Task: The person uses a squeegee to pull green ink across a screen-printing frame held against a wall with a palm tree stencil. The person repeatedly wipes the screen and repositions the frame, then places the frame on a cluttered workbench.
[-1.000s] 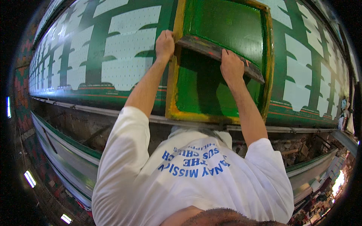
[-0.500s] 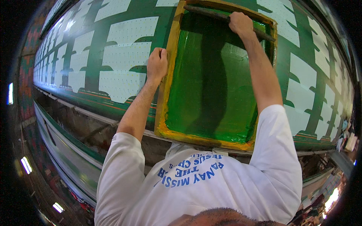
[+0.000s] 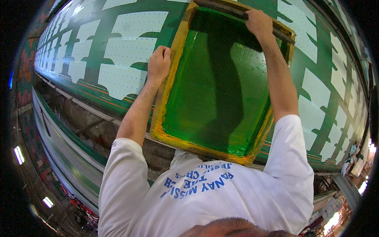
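Observation:
A wooden screen printing frame [image 3: 199,151] with yellow-stained rails and green mesh [image 3: 197,94] lies before me over a long green table. My left hand [image 3: 159,63] is closed on its left rail, about midway up. At the far end, my right hand [image 3: 259,24] is wrapped around a dark, long-bladed squeegee [image 3: 223,10], which lies along the far rail inside the frame. The fingers' undersides are hidden in both hands. A dark shadow runs down the mesh. White cut pieces [image 3: 130,49] with small dots lie in rows on the table, left and right of the frame.
The green table [image 3: 100,29] curves away to both sides. A second long table [image 3: 59,146] runs behind at lower left, with a gap [image 3: 98,128] between them. Piled cloth [image 3: 357,164] sits at the far right. My shirt front touches near the frame's lower rail.
The frame has tilted or turned slightly, its near end swinging left and closer to me. Both hands moved with it, and the squeegee now rests nearer the far rail.

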### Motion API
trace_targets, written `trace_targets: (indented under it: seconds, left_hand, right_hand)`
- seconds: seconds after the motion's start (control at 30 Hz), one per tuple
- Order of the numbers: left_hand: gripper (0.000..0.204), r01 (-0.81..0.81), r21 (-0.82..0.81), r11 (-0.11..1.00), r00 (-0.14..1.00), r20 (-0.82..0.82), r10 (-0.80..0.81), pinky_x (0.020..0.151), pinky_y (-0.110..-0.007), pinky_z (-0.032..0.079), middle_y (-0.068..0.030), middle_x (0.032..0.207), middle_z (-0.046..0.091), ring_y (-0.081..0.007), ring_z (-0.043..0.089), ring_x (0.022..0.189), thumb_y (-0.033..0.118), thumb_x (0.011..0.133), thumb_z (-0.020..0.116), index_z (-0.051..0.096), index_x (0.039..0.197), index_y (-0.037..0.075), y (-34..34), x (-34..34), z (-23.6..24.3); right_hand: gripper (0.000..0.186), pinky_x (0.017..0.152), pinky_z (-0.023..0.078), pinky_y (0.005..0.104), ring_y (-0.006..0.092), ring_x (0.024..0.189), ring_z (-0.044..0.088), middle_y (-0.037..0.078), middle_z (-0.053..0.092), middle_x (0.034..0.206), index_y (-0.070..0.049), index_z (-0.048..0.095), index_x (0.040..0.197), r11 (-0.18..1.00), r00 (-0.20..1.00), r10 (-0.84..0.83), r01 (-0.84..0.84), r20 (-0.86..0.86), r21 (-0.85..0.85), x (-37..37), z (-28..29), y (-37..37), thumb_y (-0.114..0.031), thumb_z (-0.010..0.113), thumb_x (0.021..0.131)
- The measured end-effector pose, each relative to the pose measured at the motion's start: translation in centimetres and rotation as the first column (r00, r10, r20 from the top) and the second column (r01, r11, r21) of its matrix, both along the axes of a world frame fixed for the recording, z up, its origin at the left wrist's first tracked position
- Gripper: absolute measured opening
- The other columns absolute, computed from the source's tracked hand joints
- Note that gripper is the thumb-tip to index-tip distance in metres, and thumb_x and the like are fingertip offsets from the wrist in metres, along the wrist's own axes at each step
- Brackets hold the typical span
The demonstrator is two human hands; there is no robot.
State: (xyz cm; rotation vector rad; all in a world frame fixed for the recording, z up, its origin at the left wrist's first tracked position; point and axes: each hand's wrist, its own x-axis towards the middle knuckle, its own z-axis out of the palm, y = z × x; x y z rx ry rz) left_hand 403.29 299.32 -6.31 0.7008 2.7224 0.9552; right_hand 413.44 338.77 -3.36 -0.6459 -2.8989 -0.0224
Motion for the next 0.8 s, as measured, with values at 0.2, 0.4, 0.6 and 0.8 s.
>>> trace_targets:
  seconds: [0.2,0.4,0.6,0.8]
  left_hand:
    - [0.033,0.002,-0.011,1.000,0.999,-0.041,-0.002,0.085,-0.050,0.051,-0.0221,0.103,0.071,-0.0426,0.067,0.101,0.032,0.106,0.052,0.065,0.110,0.003,-0.1,-0.4,-0.4]
    - [0.033,0.031,0.012,0.999,0.998,-0.048,-0.030,0.083,-0.050,0.051,-0.0231,0.102,0.071,-0.0439,0.067,0.098,0.032,0.106,0.052,0.066,0.111,0.003,-0.2,-0.5,-0.9]
    - [0.036,0.077,0.005,0.997,0.996,-0.037,-0.077,0.089,-0.052,0.050,-0.0249,0.110,0.071,-0.0464,0.065,0.106,0.035,0.107,0.048,0.065,0.116,0.004,-0.2,-1.1,-1.0]
    - [0.043,0.068,-0.066,0.995,0.997,-0.022,-0.069,0.095,-0.054,0.048,-0.0255,0.120,0.069,-0.0469,0.063,0.114,0.040,0.107,0.044,0.064,0.121,0.004,0.2,-1.2,-1.0]
  right_hand:
    - [0.031,0.084,0.062,0.0524,0.0388,0.100,0.075,0.016,0.077,0.110,-0.016,0.077,0.117,0.998,0.999,-0.020,0.023,0.050,-0.060,-2.9,-2.6,2.7,-0.018,0.071,0.086]
    - [0.022,0.083,0.062,0.0511,0.0373,0.096,0.076,0.018,0.078,0.100,-0.007,0.080,0.099,0.991,0.992,-0.110,0.113,0.055,-0.065,0.6,-2.2,1.5,-0.021,0.074,0.084]
    - [0.018,0.078,0.063,0.0502,0.0378,0.090,0.077,0.020,0.078,0.095,-0.005,0.081,0.093,0.949,0.964,-0.265,0.264,0.020,-0.172,5.7,-0.7,-5.4,-0.016,0.069,0.084]
    - [0.014,0.072,0.061,0.0506,0.0404,0.081,0.075,0.021,0.075,0.086,-0.001,0.077,0.085,0.879,0.908,-0.418,0.396,-0.028,-0.266,11.7,-0.2,-16.0,-0.011,0.072,0.077]
